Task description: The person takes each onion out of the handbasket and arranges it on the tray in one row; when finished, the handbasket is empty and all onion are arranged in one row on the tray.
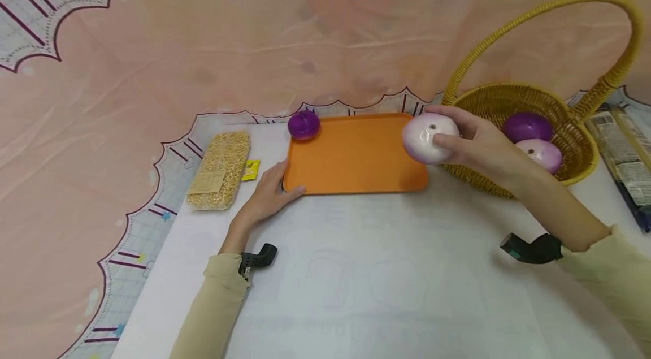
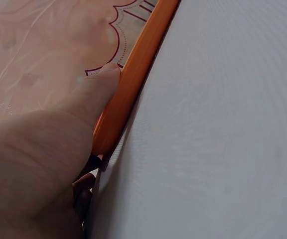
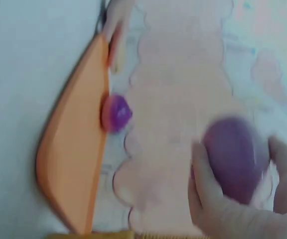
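- The right hand (image 1: 483, 147) pinched the pale onion (image 1: 423, 143) near the orange tray's (image 1: 356, 158) right end.
- The left hand (image 1: 267, 195) gripped the tray's near-left corner.
- The round, glossy onion likely needed even thumb-and-finger pressure.

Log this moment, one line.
left hand: grips orange tray; right hand: holds pale round vegetable; purple vegetable: on tray; basket: two vegetables visible
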### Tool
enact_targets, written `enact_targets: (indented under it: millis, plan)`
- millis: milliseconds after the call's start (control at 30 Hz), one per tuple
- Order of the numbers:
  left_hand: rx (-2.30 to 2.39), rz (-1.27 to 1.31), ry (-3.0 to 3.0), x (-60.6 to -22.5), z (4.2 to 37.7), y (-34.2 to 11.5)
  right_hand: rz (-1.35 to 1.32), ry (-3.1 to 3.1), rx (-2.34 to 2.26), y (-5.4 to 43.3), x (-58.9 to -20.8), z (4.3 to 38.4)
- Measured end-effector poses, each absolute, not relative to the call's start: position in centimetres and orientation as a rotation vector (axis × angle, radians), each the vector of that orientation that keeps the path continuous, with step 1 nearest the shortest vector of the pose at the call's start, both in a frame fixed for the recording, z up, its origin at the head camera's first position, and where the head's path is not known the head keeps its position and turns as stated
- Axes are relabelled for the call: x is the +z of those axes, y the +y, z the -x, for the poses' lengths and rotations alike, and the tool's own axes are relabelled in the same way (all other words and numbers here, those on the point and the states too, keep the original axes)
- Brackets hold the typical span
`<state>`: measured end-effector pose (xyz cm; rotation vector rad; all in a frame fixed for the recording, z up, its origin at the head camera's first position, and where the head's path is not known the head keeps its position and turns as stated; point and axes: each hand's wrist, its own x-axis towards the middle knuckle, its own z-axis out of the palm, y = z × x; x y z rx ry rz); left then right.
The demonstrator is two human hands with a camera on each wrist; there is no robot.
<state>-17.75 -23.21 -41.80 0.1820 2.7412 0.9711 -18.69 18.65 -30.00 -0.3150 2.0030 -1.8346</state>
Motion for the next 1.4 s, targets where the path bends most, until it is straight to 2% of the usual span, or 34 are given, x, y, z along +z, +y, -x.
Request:
enact_targets:
  millis: [100, 367, 800, 1200, 1400]
  plan:
    - [0.969, -0.184, 2.742, -41.7, 17.6, -23.1, 0.179, 1.939, -1.981, 17.0, -29.6, 18.0]
    - [0.968, -0.189, 2.743, -41.6, 17.6, -23.0, 0.207, 2.106, -1.963, 14.1, -29.7, 17.0]
    - [0.965, -0.194, 2.758, -41.6, 17.7, -23.0, 0.152, 2.094, -1.930, 11.5, -31.3, 17.7]
    - [0.954, -0.186, 2.755, -41.7, 17.6, -23.1, -0.054, 1.970, -2.137, 6.9, -31.9, 22.1]
    - [0.955, -0.199, 2.759, -41.7, 17.6, -23.0, 0.008, 2.203, -2.100, 4.4, -32.2, 25.7]
